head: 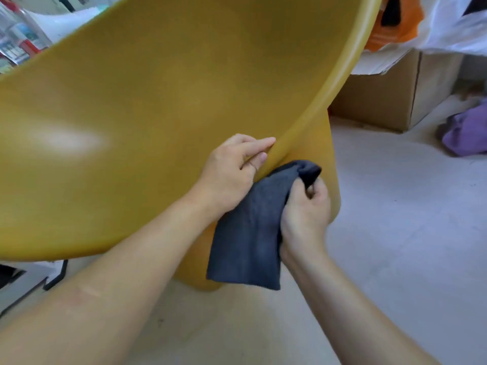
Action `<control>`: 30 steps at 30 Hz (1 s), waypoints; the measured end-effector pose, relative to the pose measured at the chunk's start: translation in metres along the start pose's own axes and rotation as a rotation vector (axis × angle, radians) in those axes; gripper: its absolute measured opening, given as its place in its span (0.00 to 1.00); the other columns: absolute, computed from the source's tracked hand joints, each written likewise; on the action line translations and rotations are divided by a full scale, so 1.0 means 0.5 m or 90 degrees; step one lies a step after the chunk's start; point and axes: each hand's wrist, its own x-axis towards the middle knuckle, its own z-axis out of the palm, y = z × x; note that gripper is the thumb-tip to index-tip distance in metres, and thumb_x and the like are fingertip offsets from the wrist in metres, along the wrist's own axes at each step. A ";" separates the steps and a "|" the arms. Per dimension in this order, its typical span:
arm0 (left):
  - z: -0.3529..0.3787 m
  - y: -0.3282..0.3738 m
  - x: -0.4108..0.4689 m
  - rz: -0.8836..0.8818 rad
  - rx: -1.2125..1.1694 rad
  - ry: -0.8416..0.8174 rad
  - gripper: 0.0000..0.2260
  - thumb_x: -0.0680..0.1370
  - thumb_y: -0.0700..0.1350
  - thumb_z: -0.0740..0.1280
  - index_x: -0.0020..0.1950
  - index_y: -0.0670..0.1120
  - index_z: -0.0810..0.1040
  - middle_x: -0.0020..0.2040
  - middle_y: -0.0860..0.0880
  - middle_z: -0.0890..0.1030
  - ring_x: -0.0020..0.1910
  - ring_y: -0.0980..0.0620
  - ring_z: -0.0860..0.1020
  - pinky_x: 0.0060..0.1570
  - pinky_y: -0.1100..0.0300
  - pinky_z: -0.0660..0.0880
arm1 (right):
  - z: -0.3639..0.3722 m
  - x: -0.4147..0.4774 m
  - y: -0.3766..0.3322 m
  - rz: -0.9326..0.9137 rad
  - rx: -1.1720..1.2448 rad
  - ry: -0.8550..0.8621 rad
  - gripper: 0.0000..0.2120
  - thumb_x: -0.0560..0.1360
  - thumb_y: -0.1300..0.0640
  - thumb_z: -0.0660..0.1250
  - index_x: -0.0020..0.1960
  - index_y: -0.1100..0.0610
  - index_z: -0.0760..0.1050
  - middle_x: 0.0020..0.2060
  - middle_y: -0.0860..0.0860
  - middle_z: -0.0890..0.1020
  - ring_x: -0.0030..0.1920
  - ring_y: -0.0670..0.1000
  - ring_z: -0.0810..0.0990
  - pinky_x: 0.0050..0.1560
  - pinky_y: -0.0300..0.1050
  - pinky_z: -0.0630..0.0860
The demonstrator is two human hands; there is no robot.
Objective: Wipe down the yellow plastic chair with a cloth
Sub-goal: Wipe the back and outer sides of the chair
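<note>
We find the chair point(158, 101) tilted, its yellow shell filling the upper left of the view and its base reaching down to the floor point(395, 233). The left hand point(232, 169) grips the rim of the shell at its lower right edge, with the fingers point(259, 146) curled against the rim. The right hand point(305, 209) holds the cloth point(247, 233), dark grey, its fingers closed round the bunched upper end. That bunched end touches the chair just below the rim, just beside the left hand. The rest of the cloth hangs loose in front of the base. Both forearms are bare. Behind the chair, to the right, a cardboard box point(382, 93) stands on the floor. Purple fabric point(466, 133) lies near it, and an orange bag point(395, 25) sits above it.
</note>
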 end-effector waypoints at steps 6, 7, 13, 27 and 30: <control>-0.062 -0.111 -0.162 0.042 0.132 0.088 0.14 0.77 0.53 0.63 0.59 0.51 0.81 0.50 0.54 0.81 0.48 0.55 0.74 0.50 0.72 0.66 | 0.006 0.031 -0.049 -0.302 -0.220 -0.033 0.17 0.75 0.45 0.64 0.62 0.48 0.76 0.60 0.54 0.73 0.59 0.48 0.75 0.64 0.46 0.71; -0.061 -0.113 -0.165 0.045 0.139 0.093 0.15 0.77 0.53 0.63 0.58 0.50 0.82 0.51 0.54 0.81 0.48 0.54 0.74 0.51 0.72 0.66 | 0.015 0.018 -0.036 -0.340 -0.278 -0.052 0.18 0.76 0.47 0.66 0.65 0.48 0.75 0.62 0.54 0.69 0.61 0.48 0.72 0.64 0.41 0.69; -0.065 -0.118 -0.170 0.002 0.114 0.113 0.14 0.76 0.57 0.63 0.57 0.56 0.81 0.51 0.60 0.81 0.49 0.56 0.75 0.49 0.71 0.67 | 0.029 0.019 -0.014 -0.427 -0.313 -0.081 0.14 0.76 0.55 0.67 0.62 0.54 0.79 0.57 0.57 0.65 0.54 0.34 0.66 0.61 0.25 0.63; -0.093 -0.219 -0.135 -0.035 0.138 0.148 0.15 0.75 0.57 0.65 0.57 0.53 0.83 0.51 0.59 0.81 0.49 0.55 0.76 0.49 0.65 0.70 | 0.136 0.055 -0.039 -0.250 -0.437 -0.315 0.14 0.78 0.54 0.67 0.63 0.47 0.77 0.56 0.51 0.63 0.43 0.32 0.69 0.51 0.22 0.62; -0.095 -0.261 -0.105 -0.014 0.156 0.144 0.16 0.76 0.56 0.62 0.57 0.51 0.83 0.51 0.53 0.83 0.46 0.49 0.76 0.48 0.63 0.70 | 0.187 0.073 -0.041 -0.218 -0.498 -0.321 0.16 0.79 0.54 0.65 0.66 0.48 0.75 0.60 0.53 0.64 0.40 0.42 0.71 0.55 0.32 0.64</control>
